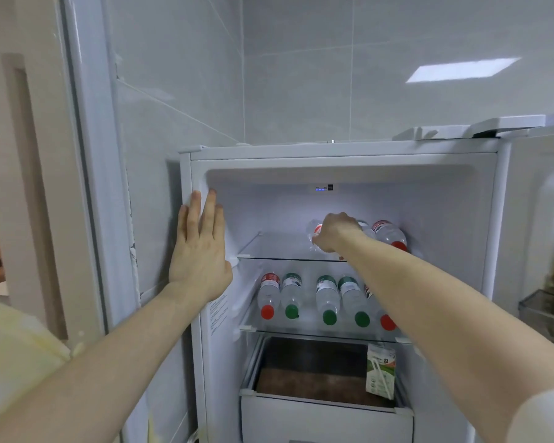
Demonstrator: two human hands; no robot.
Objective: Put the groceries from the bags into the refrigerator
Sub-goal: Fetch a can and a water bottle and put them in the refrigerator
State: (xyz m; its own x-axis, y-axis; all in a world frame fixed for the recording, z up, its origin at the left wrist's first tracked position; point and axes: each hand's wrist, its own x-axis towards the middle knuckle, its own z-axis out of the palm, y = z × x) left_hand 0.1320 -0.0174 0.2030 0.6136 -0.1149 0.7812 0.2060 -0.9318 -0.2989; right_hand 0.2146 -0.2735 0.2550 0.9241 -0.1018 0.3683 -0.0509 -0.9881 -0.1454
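My right hand (331,233) grips a bottle (314,233) on the top shelf (269,251), cap outward; left hand (199,251) lies flat, left of it.

White refrigerator (343,151) against pale grey wall tiles (301,75). Mid-frame, clear bottles carry red caps (267,311) and green caps (292,311). Lower right, a white-and-green carton (380,369). Lower left, a pale yellow sleeve (10,353).
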